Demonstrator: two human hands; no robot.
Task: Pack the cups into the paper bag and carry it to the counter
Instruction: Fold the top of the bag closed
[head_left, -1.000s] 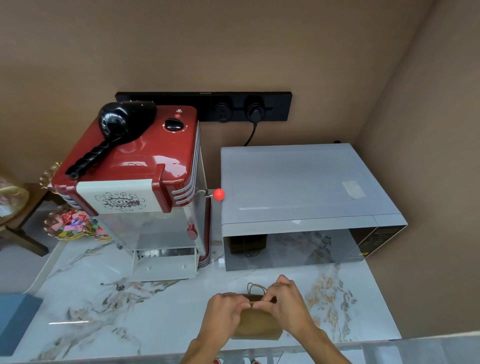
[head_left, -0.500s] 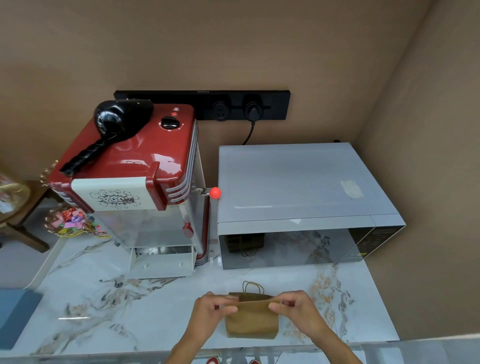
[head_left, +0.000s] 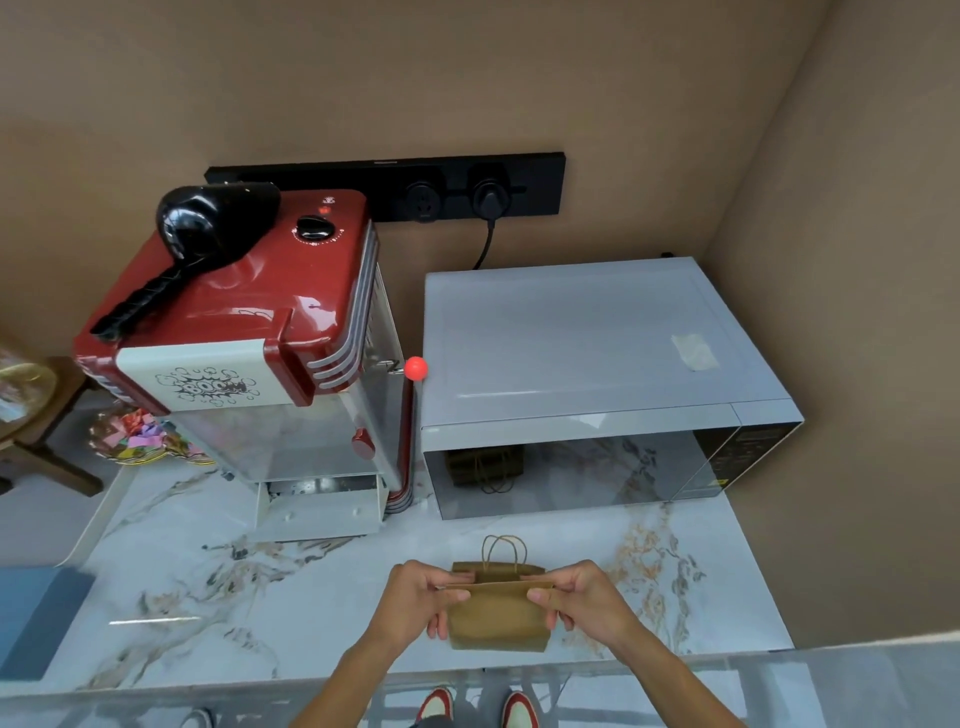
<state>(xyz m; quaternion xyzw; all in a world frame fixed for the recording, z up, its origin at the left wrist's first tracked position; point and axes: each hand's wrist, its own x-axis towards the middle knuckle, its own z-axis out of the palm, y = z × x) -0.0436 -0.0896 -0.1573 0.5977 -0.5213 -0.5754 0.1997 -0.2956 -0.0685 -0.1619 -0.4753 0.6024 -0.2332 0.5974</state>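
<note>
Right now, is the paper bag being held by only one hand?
No: the left hand and the right hand each pinch one side of the paper bag at its top edge.

plain tan walls (head_left: 467, 78) are meeting in a corner at the right, closing in a white marble tabletop (head_left: 218, 587) veined in grey and rust. a long black socket strip (head_left: 524, 182) is sitting on the back wall with one black cord plugged in. a red popcorn machine (head_left: 249, 332) is standing on the left with a black hair dryer (head_left: 202, 234) lying on its lid, and a grey microwave (head_left: 587, 374) is standing just beside it. a wooden stool (head_left: 36, 441) is showing at the far left edge, by a dish of coloured paper (head_left: 140, 436).
</note>
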